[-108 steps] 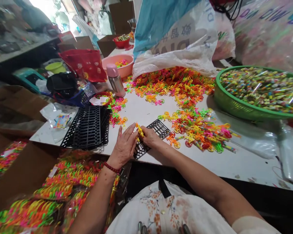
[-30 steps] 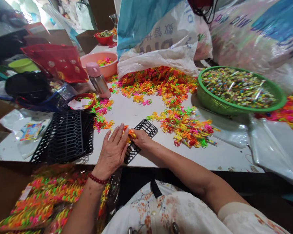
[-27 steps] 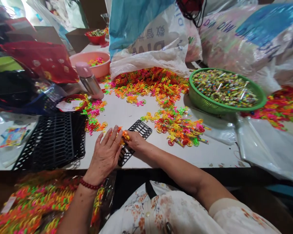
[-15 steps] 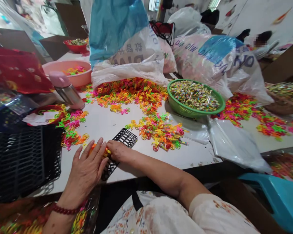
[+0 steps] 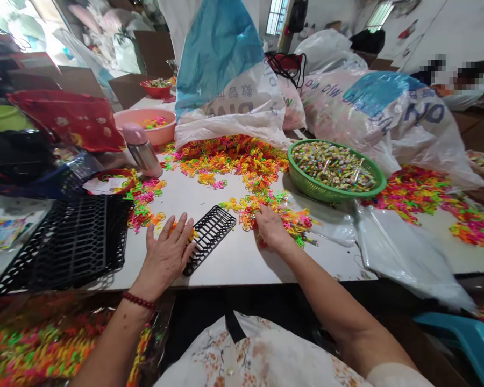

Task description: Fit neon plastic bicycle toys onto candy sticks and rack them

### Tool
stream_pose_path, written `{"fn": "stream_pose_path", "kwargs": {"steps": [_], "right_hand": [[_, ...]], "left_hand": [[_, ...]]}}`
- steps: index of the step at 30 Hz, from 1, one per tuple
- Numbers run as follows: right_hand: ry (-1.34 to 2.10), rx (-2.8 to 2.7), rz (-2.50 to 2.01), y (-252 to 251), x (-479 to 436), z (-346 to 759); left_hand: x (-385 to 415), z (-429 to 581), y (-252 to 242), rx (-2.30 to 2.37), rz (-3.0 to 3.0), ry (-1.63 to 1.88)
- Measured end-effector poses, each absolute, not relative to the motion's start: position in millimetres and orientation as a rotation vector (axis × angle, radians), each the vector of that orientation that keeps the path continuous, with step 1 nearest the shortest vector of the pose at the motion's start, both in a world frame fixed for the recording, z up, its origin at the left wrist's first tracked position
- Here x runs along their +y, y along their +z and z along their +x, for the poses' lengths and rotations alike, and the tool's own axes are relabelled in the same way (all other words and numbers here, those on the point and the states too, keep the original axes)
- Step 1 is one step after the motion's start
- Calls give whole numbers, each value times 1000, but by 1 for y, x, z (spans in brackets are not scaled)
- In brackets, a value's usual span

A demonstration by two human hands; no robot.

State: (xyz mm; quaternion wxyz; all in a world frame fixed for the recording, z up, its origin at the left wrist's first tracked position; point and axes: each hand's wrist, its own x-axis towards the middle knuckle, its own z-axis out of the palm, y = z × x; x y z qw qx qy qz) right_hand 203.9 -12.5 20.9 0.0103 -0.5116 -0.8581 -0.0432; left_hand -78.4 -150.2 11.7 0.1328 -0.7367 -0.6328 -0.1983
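My left hand [image 5: 167, 255] lies with fingers stretched and apart over the left end of a small black plastic rack [image 5: 215, 231]. A bit of orange and yellow plastic shows by its fingertips, partly covered by the hand. To the right of the rack, my right hand [image 5: 271, 228] reaches into a heap of bright plastic pieces [image 5: 292, 217], some with striped sticks. Its fingers are curled down and pressed together; what they grip, if anything, is hidden.
A green basket [image 5: 296, 180] of small wrapped items stands behind the heap. Black trays [image 5: 76, 236] are stacked at left, below a pink-capped flask [image 5: 143, 153]. More pieces spill from a large sack [image 5: 226, 80]. Clear plastic bags [image 5: 403, 247] lie at right.
My right hand has left the rack and moved right into the heap of pieces. My left hand stays at the rack's left end. The view has shifted to the left.
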Motion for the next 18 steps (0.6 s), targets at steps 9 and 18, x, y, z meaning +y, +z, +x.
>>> {"fn": "stream_pose_path", "kwargs": {"steps": [9, 18], "right_hand": [[416, -2418, -1136, 3, -41, 176], [1249, -2094, -855, -21, -102, 104]], "left_hand": [[-161, -95, 19, -1796, -2309, -539], [-169, -110, 19, -1806, -2463, -887]]}}
